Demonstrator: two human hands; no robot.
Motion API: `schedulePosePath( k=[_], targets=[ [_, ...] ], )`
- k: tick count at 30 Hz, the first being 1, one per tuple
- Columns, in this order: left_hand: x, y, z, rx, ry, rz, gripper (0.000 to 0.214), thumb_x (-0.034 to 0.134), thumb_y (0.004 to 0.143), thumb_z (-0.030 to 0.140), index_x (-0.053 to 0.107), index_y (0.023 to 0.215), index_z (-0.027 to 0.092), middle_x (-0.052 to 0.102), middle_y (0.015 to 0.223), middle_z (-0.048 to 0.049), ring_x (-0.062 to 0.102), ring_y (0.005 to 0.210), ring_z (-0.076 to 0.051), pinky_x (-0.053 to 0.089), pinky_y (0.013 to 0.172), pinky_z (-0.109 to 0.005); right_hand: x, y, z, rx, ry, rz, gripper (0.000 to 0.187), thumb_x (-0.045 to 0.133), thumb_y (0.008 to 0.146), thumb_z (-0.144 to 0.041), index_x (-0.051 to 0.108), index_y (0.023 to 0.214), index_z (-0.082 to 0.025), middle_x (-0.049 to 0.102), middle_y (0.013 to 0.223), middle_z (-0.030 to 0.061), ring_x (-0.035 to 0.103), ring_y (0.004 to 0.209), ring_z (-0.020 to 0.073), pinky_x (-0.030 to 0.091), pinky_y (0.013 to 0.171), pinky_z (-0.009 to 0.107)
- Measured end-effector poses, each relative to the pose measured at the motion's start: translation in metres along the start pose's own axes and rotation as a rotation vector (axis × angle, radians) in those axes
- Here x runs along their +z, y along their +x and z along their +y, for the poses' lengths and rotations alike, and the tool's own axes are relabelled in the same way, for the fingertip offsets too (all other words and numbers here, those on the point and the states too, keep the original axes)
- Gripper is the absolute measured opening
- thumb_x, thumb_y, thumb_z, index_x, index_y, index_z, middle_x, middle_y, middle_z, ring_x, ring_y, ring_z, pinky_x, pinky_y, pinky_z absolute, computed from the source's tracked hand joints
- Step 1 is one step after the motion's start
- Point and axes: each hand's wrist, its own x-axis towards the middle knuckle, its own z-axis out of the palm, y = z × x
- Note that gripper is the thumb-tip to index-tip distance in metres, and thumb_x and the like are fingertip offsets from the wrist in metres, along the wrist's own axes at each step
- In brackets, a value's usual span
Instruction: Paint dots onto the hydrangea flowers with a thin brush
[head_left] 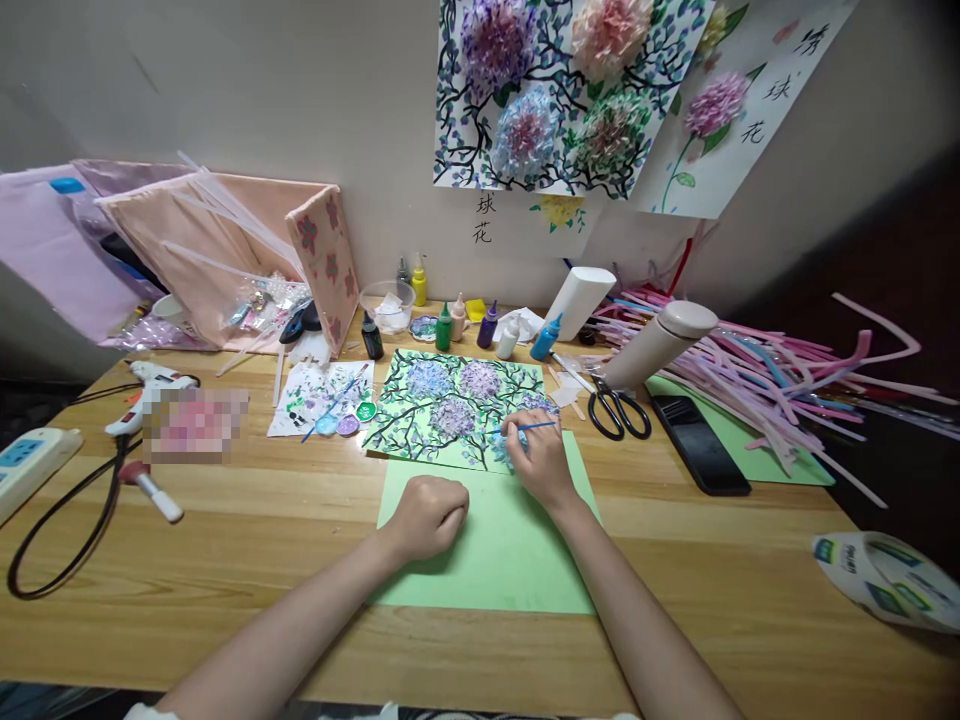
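Note:
My right hand (538, 458) pinches a thin blue paintbrush (534, 427), its tip pointing left over the right part of a painting (397, 432). Dark branches, small leaves and fluffy blue, pink and purple flower heads cover that painting. Its lower edge overlaps a plain light green sheet (495, 560). On this sheet my left hand (427, 515) rests as a closed fist, with nothing showing from it. Left of the painting lies a paint-spotted white paper (289, 415), with another blue brush (330, 408) and small lids of blue, purple and green paint (366, 411).
Paint bottles (443, 328) line the back. To the right are scissors (618, 408), a tumbler (660, 340), a black phone (701, 445), pipe cleaners (750, 350) and a tape roll (892, 580). A glue gun (154, 395) with its looped cord lies left, near a fabric box (322, 260).

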Motion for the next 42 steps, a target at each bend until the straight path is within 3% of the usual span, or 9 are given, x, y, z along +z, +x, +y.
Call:
schedulePosePath(
  k=[28,33,37,42],
  targets=[
    [0.0,0.001,0.001,0.038,0.03,-0.006,0.018,0.034,0.069,0.011,0.042,0.054,0.018,0.045,0.05,0.001,0.037,0.048,-0.012,0.025,0.05,-0.025,-0.004,-0.001,-0.002,-0.034,-0.023,0.052,0.015,0.04,0.089,-0.018,0.054,0.082,-0.02,0.06,0.077,0.0024,0.051,0.078,0.0187,0.033,0.075,0.034],
    [0.005,0.0,0.0,0.058,0.079,-0.024,0.018,0.036,0.068,0.01,0.047,0.056,0.018,0.051,0.053,0.0005,0.043,0.049,-0.012,0.027,0.05,-0.026,-0.002,0.004,-0.034,-0.038,0.173,0.088,0.018,0.039,0.089,-0.018,0.056,0.089,-0.021,0.06,0.083,0.0032,0.051,0.083,0.0195,0.037,0.076,0.035],
    [0.01,-0.001,-0.003,0.079,0.146,-0.063,0.017,0.042,0.071,0.013,0.057,0.065,0.016,0.062,0.065,-0.002,0.053,0.059,-0.015,0.034,0.055,-0.026,0.019,0.025,-0.078,-0.136,0.344,-0.113,0.019,0.04,0.09,-0.019,0.058,0.094,-0.023,0.063,0.09,0.0026,0.051,0.089,0.0192,0.037,0.081,0.035],
    [0.013,-0.003,0.001,0.143,0.221,-0.141,0.016,0.05,0.073,0.018,0.064,0.077,0.016,0.068,0.082,-0.0049,0.059,0.074,-0.02,0.042,0.065,-0.029,0.063,0.059,-0.12,-0.218,0.404,-0.331,0.018,0.042,0.091,-0.021,0.059,0.094,-0.022,0.066,0.095,0.0022,0.051,0.092,0.0197,0.037,0.083,0.035]
  ],
)
